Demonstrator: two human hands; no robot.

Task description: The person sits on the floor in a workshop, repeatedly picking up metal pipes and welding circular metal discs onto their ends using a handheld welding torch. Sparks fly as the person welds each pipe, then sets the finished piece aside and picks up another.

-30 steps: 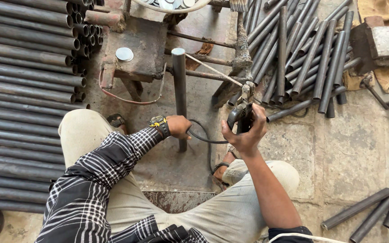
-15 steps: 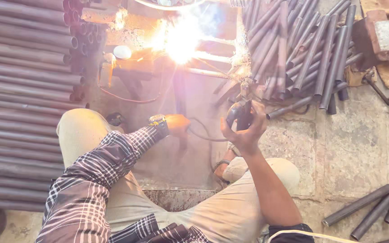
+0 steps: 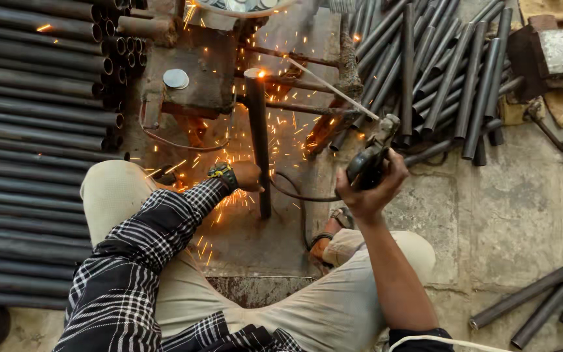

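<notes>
Head view, surroundings: stacked steel pipes [image 3: 34,130] fill the left side; a second heap of short pipes [image 3: 444,72] leans at upper right; loose pipe offcuts [image 3: 535,303] lie on the concrete floor [image 3: 490,215] at lower right.
Head view, obstacles: a rusty welding jig [image 3: 197,72] sits ahead of the knees, with thin rods [image 3: 294,104] crossing behind the upright pipe [image 3: 259,140]; sparks scatter over the metal plate [image 3: 255,241] below.
Head view, open room: bare floor lies to the right of the right knee; the left is hemmed in by the pipe stack.
Head view, left hand [image 3: 245,176]: arm in a checked sleeve, wristwatch [image 3: 223,175] on; fingers closed round the upright pipe near its lower half.
Head view, right hand [image 3: 369,189]: raised, forearm bare, clamped on the electrode holder [image 3: 369,160]; its welding rod [image 3: 333,88] slants up-left toward the pipe's glowing top, tip just short of it.
Head view, cable [image 3: 294,195]: curves between pipe and holder.
</notes>
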